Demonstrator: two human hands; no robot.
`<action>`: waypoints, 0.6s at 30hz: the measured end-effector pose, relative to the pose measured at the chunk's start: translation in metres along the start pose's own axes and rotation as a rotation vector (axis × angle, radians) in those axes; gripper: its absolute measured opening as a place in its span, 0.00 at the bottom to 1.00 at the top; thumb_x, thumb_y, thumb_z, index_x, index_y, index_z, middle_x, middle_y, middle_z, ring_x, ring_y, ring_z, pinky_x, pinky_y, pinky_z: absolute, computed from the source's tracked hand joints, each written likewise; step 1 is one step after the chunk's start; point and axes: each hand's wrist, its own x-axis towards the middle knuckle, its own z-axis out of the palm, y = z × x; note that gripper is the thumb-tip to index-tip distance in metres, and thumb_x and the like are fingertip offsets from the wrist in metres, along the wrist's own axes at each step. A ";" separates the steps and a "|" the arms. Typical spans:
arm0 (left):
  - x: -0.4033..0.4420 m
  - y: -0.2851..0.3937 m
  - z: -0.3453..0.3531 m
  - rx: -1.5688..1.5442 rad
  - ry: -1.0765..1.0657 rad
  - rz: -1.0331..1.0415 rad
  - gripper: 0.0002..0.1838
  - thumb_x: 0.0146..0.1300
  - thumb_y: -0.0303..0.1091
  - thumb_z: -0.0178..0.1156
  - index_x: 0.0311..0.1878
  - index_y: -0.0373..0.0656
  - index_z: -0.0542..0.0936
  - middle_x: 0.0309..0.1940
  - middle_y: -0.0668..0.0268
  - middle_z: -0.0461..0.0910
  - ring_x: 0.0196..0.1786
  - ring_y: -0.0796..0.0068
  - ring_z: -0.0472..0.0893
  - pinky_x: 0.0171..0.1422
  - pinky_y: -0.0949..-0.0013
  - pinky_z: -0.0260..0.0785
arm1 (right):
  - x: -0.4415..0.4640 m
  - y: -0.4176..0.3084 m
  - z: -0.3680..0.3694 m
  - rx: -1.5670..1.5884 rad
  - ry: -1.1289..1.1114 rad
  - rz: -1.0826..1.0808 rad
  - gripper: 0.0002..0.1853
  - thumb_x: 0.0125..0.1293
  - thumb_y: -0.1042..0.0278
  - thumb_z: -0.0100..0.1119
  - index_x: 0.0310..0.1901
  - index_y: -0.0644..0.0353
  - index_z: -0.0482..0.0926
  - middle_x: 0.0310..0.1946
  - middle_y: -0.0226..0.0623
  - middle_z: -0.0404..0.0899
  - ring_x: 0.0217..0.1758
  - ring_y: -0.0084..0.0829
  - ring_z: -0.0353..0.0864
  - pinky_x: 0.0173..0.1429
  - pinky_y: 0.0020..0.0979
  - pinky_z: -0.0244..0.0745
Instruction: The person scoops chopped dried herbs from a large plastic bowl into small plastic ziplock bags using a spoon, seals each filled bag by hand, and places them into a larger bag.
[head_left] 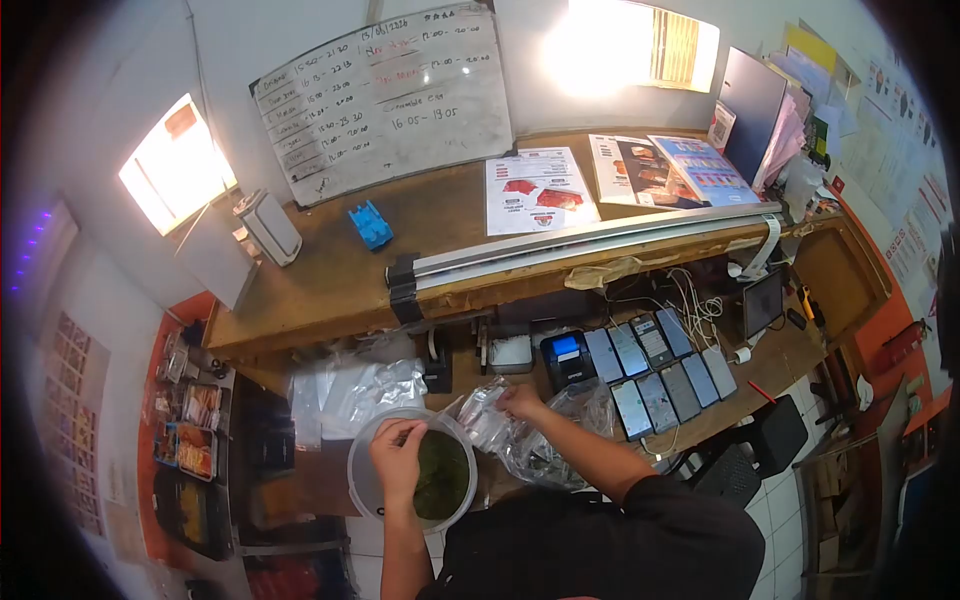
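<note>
My left hand (pixel 398 447) is over the left part of a round clear tub (pixel 360 478) with green leafy contents (pixel 442 475). Its fingers are pinched together, and anything between them is too small to make out. To the right of the tub, my right hand (pixel 520 402) has its fingers closed at the edge of some small clear plastic bags (pixel 487 418). A larger clear plastic bag (pixel 560 440) lies under and beside my right forearm. Flat clear plastic bags (pixel 375 388) are spread behind the tub.
Several phones (pixel 655 400) lie in rows to the right, beside a black device with a blue screen (pixel 567 355). White cables (pixel 695 305) tangle behind them. A raised wooden shelf (pixel 330 270) runs across, holding a blue object (pixel 370 226) and a whiteboard (pixel 385 100).
</note>
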 end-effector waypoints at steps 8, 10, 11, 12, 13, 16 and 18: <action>-0.027 0.011 -0.025 0.041 0.087 -0.024 0.03 0.57 0.21 0.70 0.34 0.33 0.86 0.30 0.63 0.83 0.31 0.78 0.80 0.37 0.74 0.71 | -0.119 -0.109 0.021 0.425 0.338 -0.544 0.09 0.67 0.66 0.67 0.42 0.61 0.84 0.36 0.33 0.84 0.37 0.22 0.82 0.40 0.27 0.77; -0.026 0.013 -0.028 0.038 0.056 -0.043 0.03 0.57 0.22 0.70 0.34 0.33 0.86 0.29 0.64 0.83 0.30 0.78 0.80 0.37 0.74 0.71 | -0.172 -0.147 0.026 0.546 -0.010 -0.478 0.10 0.68 0.66 0.67 0.47 0.60 0.82 0.36 0.29 0.82 0.39 0.20 0.80 0.43 0.26 0.76; -0.027 0.012 -0.031 0.030 0.020 -0.045 0.03 0.57 0.22 0.70 0.33 0.34 0.85 0.28 0.64 0.83 0.30 0.78 0.80 0.36 0.74 0.70 | -0.189 -0.160 0.032 0.488 -0.101 -0.492 0.09 0.70 0.68 0.66 0.47 0.60 0.81 0.34 0.25 0.81 0.37 0.16 0.77 0.39 0.23 0.74; -0.029 0.010 -0.034 0.005 -0.025 -0.069 0.03 0.57 0.23 0.70 0.32 0.34 0.85 0.28 0.64 0.83 0.30 0.78 0.79 0.37 0.73 0.70 | -0.197 -0.166 0.040 0.380 -0.143 -0.633 0.14 0.70 0.67 0.66 0.53 0.61 0.79 0.37 0.24 0.82 0.35 0.15 0.76 0.39 0.21 0.74; -0.031 0.007 -0.037 -0.024 -0.064 -0.092 0.03 0.57 0.23 0.71 0.31 0.35 0.85 0.28 0.64 0.83 0.30 0.78 0.79 0.37 0.73 0.70 | -0.204 -0.168 0.049 0.368 -0.129 -0.650 0.14 0.69 0.67 0.67 0.52 0.62 0.82 0.37 0.26 0.84 0.35 0.15 0.77 0.34 0.21 0.73; -0.041 0.002 -0.053 -0.022 -0.083 -0.140 0.03 0.58 0.24 0.71 0.32 0.35 0.86 0.29 0.65 0.83 0.31 0.79 0.79 0.38 0.75 0.70 | -0.213 -0.178 0.061 0.234 -0.122 -0.667 0.11 0.69 0.67 0.67 0.47 0.64 0.85 0.37 0.28 0.86 0.32 0.14 0.77 0.32 0.20 0.73; -0.044 -0.005 -0.066 -0.166 -0.169 -0.261 0.03 0.58 0.25 0.72 0.34 0.36 0.87 0.30 0.67 0.84 0.32 0.81 0.79 0.38 0.76 0.70 | -0.220 -0.187 0.064 0.217 -0.156 -0.545 0.09 0.69 0.68 0.65 0.42 0.66 0.87 0.32 0.29 0.86 0.29 0.14 0.76 0.33 0.21 0.73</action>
